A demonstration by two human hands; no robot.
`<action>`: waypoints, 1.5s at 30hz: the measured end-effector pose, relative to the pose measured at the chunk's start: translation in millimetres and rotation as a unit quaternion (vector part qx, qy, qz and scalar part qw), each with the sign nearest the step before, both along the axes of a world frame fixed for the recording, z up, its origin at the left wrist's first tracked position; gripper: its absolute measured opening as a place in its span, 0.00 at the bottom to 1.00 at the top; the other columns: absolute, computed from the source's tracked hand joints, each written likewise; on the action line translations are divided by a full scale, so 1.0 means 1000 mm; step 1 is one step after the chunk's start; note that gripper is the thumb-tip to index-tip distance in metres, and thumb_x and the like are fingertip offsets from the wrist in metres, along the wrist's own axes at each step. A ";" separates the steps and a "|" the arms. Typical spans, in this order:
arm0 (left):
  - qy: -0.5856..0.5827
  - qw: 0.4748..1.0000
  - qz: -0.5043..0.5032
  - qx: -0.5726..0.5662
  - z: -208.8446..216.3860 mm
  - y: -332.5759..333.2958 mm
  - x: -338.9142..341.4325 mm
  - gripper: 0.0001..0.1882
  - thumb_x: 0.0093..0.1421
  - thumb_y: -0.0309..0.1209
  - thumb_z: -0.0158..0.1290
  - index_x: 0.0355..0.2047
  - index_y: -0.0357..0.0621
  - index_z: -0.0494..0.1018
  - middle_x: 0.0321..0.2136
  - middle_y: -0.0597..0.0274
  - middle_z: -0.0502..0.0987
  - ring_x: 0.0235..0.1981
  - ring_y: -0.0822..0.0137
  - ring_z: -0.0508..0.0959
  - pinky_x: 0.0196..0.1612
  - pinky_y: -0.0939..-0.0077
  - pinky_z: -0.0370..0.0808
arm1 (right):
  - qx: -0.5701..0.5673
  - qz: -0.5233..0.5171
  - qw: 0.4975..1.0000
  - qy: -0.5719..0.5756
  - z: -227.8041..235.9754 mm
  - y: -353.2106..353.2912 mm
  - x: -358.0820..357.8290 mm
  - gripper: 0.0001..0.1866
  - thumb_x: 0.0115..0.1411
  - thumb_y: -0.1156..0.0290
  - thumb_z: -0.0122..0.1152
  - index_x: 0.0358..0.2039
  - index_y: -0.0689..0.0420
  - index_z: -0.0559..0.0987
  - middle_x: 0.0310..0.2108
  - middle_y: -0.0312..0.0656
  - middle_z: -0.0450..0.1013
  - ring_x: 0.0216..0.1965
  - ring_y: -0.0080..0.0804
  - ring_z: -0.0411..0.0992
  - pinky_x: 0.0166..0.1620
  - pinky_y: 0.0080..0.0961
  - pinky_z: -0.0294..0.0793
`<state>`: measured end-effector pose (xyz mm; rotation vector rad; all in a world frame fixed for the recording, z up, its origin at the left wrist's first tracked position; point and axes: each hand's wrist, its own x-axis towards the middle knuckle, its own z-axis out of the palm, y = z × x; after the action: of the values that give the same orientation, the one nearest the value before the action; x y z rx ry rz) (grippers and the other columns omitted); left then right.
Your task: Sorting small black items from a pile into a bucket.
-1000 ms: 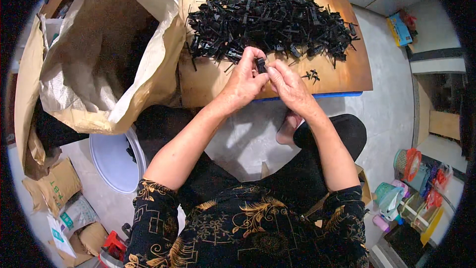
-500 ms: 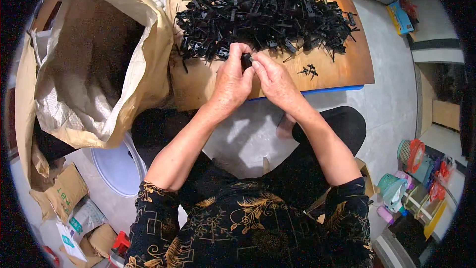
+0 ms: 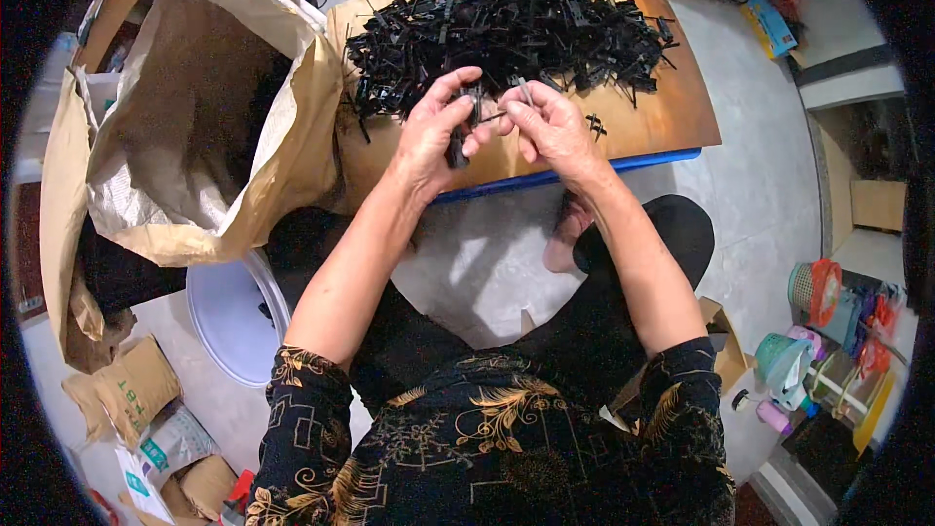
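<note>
A wide heap of black plastic parts (image 3: 516,24), many with thin prongs, lies on the wooden board (image 3: 672,88). My left hand (image 3: 433,131) is at the board's near side, its fingers curled round a black plastic part (image 3: 456,148) that is mostly hidden by them. Close beside it, my right hand (image 3: 555,131) pinches a thin dark stick-like piece (image 3: 495,117) between thumb and fingers; one end points at the left hand. To the right of that hand lie a few small cross-shaped black pieces (image 3: 596,125).
A big open paper sack with a woven lining (image 3: 180,234) stands left of the board. Below it is a white round tub (image 3: 229,321). A blue edge (image 3: 662,158) shows under the board. Packages (image 3: 131,390) lie lower left, baskets (image 3: 779,360) lower right.
My hands were together on the black part and are now a little apart, with the thin piece visible between them. The view has shifted slightly.
</note>
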<state>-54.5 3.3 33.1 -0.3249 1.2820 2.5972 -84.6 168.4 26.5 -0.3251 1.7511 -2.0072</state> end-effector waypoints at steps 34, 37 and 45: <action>0.101 0.936 -0.048 -0.333 -0.013 0.007 0.017 0.17 0.60 0.28 0.44 0.51 0.44 0.62 0.24 0.67 0.70 0.21 0.80 0.70 0.17 0.88 0.66 | -0.002 0.027 0.989 -0.148 0.004 -0.013 0.026 0.14 0.64 0.58 0.40 0.41 0.53 0.65 0.14 0.27 0.56 0.10 0.12 0.47 0.13 0.11 0.46; 0.110 0.935 -0.044 -0.334 -0.011 0.011 0.014 0.17 0.60 0.27 0.44 0.51 0.44 0.63 0.23 0.68 0.69 0.17 0.81 0.66 0.15 0.87 0.65 | -0.010 0.022 0.988 -0.153 0.004 -0.013 0.025 0.13 0.64 0.59 0.40 0.41 0.53 0.65 0.14 0.27 0.56 0.10 0.11 0.47 0.13 0.11 0.46; 0.160 0.920 -0.005 -0.357 -0.017 0.013 0.010 0.16 0.58 0.23 0.45 0.48 0.43 0.66 0.25 0.68 0.68 0.26 0.80 0.64 0.30 0.86 0.65 | -0.029 0.012 0.984 -0.173 0.005 -0.017 0.021 0.13 0.64 0.60 0.41 0.44 0.52 0.63 0.14 0.25 0.53 0.11 0.11 0.46 0.13 0.10 0.46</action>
<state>-44.9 16.6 16.5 0.0051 2.3150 2.1250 -63.9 151.8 31.2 -0.0118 1.4678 -1.9628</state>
